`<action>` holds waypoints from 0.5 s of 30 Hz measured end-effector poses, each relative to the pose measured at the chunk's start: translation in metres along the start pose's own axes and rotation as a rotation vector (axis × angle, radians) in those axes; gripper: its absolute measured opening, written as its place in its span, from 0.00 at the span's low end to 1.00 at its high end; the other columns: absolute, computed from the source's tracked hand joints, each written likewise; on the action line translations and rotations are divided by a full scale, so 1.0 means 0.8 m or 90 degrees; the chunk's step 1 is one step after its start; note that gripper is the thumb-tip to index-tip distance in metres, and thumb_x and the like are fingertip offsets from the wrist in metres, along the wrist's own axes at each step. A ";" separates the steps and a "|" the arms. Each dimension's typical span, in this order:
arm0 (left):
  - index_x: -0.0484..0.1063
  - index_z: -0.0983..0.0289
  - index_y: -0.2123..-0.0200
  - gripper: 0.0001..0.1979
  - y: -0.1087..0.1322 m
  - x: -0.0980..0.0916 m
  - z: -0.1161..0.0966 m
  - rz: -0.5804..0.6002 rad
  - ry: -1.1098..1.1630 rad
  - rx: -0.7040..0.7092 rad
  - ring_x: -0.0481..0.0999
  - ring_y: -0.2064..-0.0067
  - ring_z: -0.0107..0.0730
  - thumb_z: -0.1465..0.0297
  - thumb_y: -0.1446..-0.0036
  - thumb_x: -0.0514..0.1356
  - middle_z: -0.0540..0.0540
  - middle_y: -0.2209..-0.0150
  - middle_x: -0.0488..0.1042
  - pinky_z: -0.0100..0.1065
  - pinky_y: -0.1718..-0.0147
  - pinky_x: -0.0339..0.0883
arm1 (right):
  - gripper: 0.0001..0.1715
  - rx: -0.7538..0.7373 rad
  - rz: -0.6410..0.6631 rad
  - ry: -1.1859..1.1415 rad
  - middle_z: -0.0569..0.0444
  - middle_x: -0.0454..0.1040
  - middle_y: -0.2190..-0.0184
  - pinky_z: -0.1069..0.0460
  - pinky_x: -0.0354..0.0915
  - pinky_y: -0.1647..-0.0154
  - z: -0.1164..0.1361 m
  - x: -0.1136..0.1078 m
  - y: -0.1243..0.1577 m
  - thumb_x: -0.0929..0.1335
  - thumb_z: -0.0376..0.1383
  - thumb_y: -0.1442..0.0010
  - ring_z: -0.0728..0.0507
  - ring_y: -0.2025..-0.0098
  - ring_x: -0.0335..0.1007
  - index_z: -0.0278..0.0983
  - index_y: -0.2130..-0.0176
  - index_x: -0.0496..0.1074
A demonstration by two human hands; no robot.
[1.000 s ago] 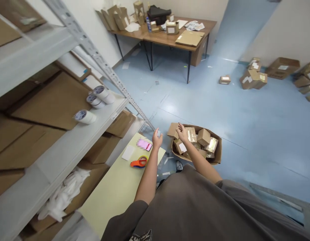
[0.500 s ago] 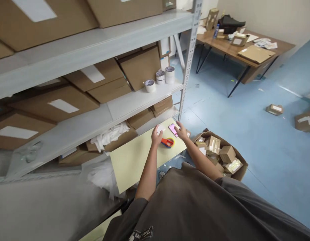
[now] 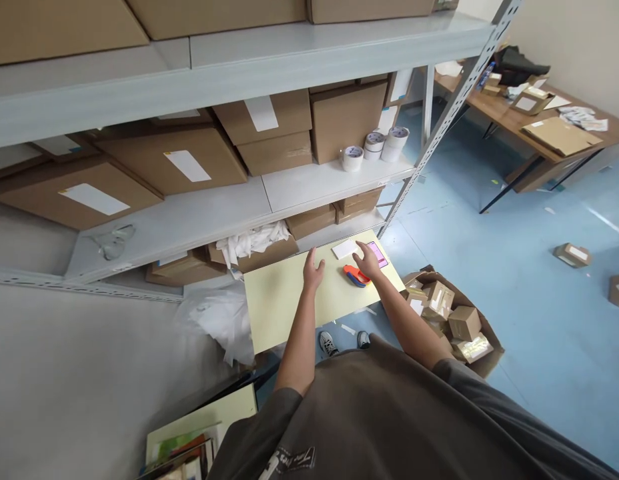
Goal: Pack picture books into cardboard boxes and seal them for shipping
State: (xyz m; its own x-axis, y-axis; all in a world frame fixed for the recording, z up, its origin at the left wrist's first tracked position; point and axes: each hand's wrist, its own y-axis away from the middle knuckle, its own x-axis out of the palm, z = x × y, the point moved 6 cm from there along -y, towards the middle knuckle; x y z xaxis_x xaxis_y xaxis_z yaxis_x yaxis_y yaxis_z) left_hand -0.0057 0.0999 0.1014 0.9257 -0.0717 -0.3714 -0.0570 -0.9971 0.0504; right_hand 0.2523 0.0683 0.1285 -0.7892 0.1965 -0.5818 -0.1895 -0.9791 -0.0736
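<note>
My left hand (image 3: 313,270) hovers over the pale yellow tabletop (image 3: 284,293), thumb and fingers apart, holding nothing. My right hand (image 3: 367,259) is also open, its fingers spread above the table near an orange and blue tape dispenser (image 3: 356,275). A flat white rectangular thing (image 3: 344,249) lies at the table's far side, between my two hands. Just right of my right hand rests a phone (image 3: 378,255) with a lit pink screen, partly covered by that hand.
Metal shelving (image 3: 319,193) with cardboard boxes (image 3: 349,120) and white tape rolls (image 3: 352,159) stands beyond the table. At right is a large open carton (image 3: 489,363) of small boxes. A brown table (image 3: 519,127) stands farther back. Clear plastic bags (image 3: 224,317) hang at left.
The camera view has turned left, so the scene sits farther right. My hands have moved apart from the white thing and the phone, and more of the white thing shows.
</note>
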 end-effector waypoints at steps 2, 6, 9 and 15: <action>0.59 0.52 0.25 0.34 0.007 0.008 0.002 -0.015 0.002 -0.003 0.58 0.23 0.41 0.64 0.32 0.61 0.54 0.23 0.59 0.45 0.27 0.56 | 0.34 -0.016 0.017 0.046 0.43 0.69 0.30 0.35 0.61 0.27 -0.009 0.001 0.001 0.67 0.42 0.32 0.33 0.29 0.63 0.39 0.30 0.69; 0.63 0.53 0.27 0.32 0.035 0.029 0.008 -0.046 -0.003 -0.026 0.62 0.25 0.43 0.67 0.33 0.62 0.56 0.26 0.64 0.47 0.30 0.62 | 0.31 -0.029 0.059 0.137 0.39 0.70 0.33 0.37 0.63 0.29 -0.045 0.007 0.009 0.68 0.39 0.33 0.32 0.31 0.65 0.34 0.34 0.72; 0.66 0.55 0.29 0.30 0.066 0.047 0.022 -0.060 -0.017 -0.059 0.65 0.27 0.46 0.69 0.33 0.61 0.59 0.27 0.66 0.48 0.34 0.67 | 0.27 -0.021 0.104 0.178 0.37 0.74 0.38 0.41 0.68 0.35 -0.082 0.022 0.023 0.68 0.39 0.33 0.32 0.36 0.69 0.32 0.38 0.75; 0.69 0.55 0.31 0.27 0.141 0.072 0.069 -0.086 -0.050 -0.133 0.68 0.29 0.46 0.69 0.33 0.60 0.61 0.28 0.67 0.46 0.37 0.70 | 0.25 0.043 0.260 0.247 0.38 0.76 0.41 0.43 0.65 0.36 -0.161 0.081 0.065 0.68 0.38 0.33 0.33 0.37 0.68 0.34 0.38 0.73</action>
State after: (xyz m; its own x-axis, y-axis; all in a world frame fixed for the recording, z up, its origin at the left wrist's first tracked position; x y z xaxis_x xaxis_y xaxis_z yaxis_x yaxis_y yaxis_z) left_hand 0.0210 -0.0180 0.0347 0.8874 0.0518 -0.4580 0.1508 -0.9716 0.1823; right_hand 0.2664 0.0237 -0.0170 -0.5358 -0.2439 -0.8084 0.0397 -0.9636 0.2644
